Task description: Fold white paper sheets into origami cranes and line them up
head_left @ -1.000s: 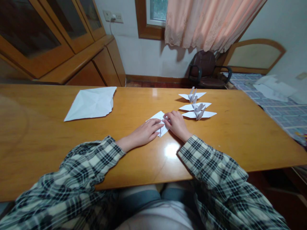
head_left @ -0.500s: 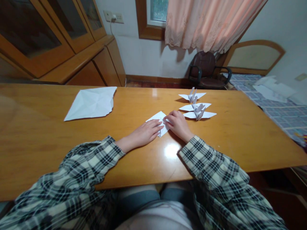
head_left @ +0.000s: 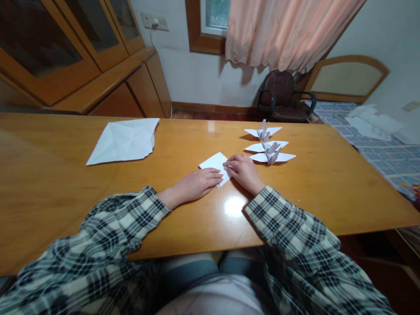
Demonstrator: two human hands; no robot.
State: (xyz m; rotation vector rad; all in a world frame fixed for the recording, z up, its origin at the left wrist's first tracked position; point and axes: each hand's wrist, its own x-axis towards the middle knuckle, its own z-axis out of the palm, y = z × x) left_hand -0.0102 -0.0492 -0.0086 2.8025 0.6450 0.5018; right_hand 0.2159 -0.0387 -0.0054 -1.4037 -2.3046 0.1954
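Flat on the table lies a small folded piece of white paper [head_left: 213, 161], diamond-shaped, between my two hands. My left hand [head_left: 200, 183] rests on its lower left side, fingers stretched out and side by side. At the paper's right corner, my right hand [head_left: 243, 170] has its fingers bent and drawn together on the paper; its fingertips partly hide that corner. Three white paper cranes stand just beyond my right hand: a near crane [head_left: 271, 157], a middle crane [head_left: 256, 147] and a far crane [head_left: 262, 132].
A larger creased sheet of white paper [head_left: 126, 142] with one ragged edge lies at the table's far left. Beyond the wooden table [head_left: 183, 135] are a cabinet [head_left: 144, 87], a brown armchair [head_left: 280, 87] and a bed [head_left: 370, 131] with papers on it.
My left fingers have come closer together and slid slightly down off the middle of the folded paper, showing more of it. My right hand stays nearly in place.
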